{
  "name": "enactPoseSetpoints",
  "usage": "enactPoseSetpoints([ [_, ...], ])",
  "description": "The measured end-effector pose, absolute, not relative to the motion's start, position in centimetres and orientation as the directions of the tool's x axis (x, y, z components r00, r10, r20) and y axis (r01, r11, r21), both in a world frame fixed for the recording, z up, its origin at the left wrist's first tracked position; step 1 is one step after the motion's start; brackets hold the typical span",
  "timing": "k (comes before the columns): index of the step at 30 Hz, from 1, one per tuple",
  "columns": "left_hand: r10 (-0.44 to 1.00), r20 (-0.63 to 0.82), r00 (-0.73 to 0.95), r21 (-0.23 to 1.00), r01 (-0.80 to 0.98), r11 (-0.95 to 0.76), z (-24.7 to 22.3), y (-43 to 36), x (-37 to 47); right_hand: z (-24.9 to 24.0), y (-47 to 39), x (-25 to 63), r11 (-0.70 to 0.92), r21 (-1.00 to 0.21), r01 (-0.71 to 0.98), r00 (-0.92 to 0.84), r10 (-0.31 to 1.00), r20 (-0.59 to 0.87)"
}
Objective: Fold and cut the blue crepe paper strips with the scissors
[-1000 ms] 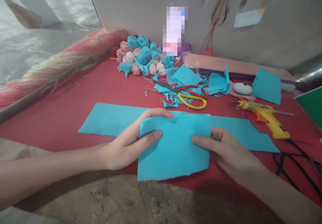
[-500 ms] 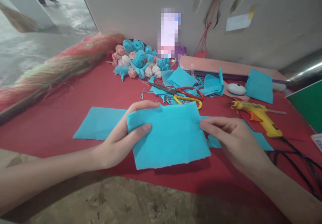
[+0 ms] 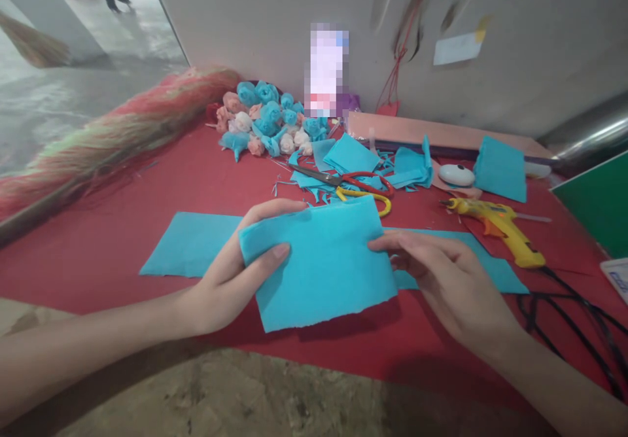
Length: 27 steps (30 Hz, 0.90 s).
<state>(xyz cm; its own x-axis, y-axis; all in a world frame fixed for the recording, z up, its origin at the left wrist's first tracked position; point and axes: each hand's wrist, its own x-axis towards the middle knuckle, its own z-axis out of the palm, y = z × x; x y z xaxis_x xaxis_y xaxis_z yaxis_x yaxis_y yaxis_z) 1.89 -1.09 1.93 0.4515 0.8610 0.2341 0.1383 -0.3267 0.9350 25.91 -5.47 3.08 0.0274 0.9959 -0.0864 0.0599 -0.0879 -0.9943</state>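
Note:
A folded piece of blue crepe paper [image 3: 318, 267] is held up over the red table, its lower edge slightly ragged. My left hand [image 3: 245, 260] grips its left side, thumb in front and fingers behind. At the right edge, my right hand [image 3: 441, 273] pinches the paper between thumb and fingers; some of those fingertips are hidden. Beneath and behind it, a long blue strip [image 3: 196, 244] lies flat on the table, its middle covered by the held paper. Scissors [image 3: 350, 180] with one red and one yellow handle rest just beyond, among blue scraps.
Blue, pink and white paper flowers [image 3: 267, 120] are heaped at the back. A yellow glue gun [image 3: 495, 221] with a black cable lies to the right. Folded blue paper [image 3: 501, 169] stands near a white oval object [image 3: 456, 175]. A red-and-straw broom [image 3: 112, 123] runs along the left edge.
The right hand has shifted slightly left along with the paper's right edge, its thumb now farther over the paper. The left hand keeps its grip. The whole view has moved a little.

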Motion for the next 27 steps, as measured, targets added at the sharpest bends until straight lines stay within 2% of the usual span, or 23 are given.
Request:
enactPoseSetpoints([
  [2,0.861,0.226,0.455,0.923,0.183,-0.338,2.1,-1.2,1.9,3.0,-5.5,26.1,-0.083,-0.993,0.081,0.042,0.996,-0.080],
  [4,0.876,0.167,0.453,0.947,0.173,-0.270,2.3,-1.3,2.0,3.0,-5.4,26.4,-0.056,-0.992,0.115,0.065,0.997,-0.049],
  [7,0.859,0.008,0.512,1.000,-0.015,0.000,2.8,-0.7,2.2,3.4,-5.2,26.8,-0.023,-0.984,0.177,0.059,0.998,-0.012],
  [9,0.799,-0.060,0.599,0.979,-0.120,0.164,3.0,0.0,2.5,3.8,-5.1,26.7,-0.029,-0.973,0.229,-0.031,0.999,-0.037],
  [11,0.728,-0.127,0.674,0.975,-0.050,0.216,3.3,0.6,2.8,4.1,-5.0,26.4,-0.028,-0.952,0.303,-0.149,0.986,-0.076],
  [14,0.635,-0.289,0.716,0.955,0.266,0.135,3.7,0.7,3.3,4.2,-5.2,25.5,-0.017,-0.918,0.395,-0.265,0.955,-0.132],
  [17,0.621,-0.332,0.710,0.893,0.449,-0.037,4.0,0.1,4.0,4.0,-5.5,24.8,-0.049,-0.909,0.415,-0.329,0.923,-0.200],
  [20,0.637,-0.327,0.698,0.852,0.509,-0.120,3.8,-0.2,4.6,3.9,-5.7,24.4,-0.072,-0.903,0.423,-0.346,0.908,-0.234],
  [27,0.677,-0.273,0.684,0.893,0.442,-0.086,3.3,0.1,4.7,4.1,-5.5,24.8,-0.038,-0.882,0.470,-0.426,0.865,-0.265],
])
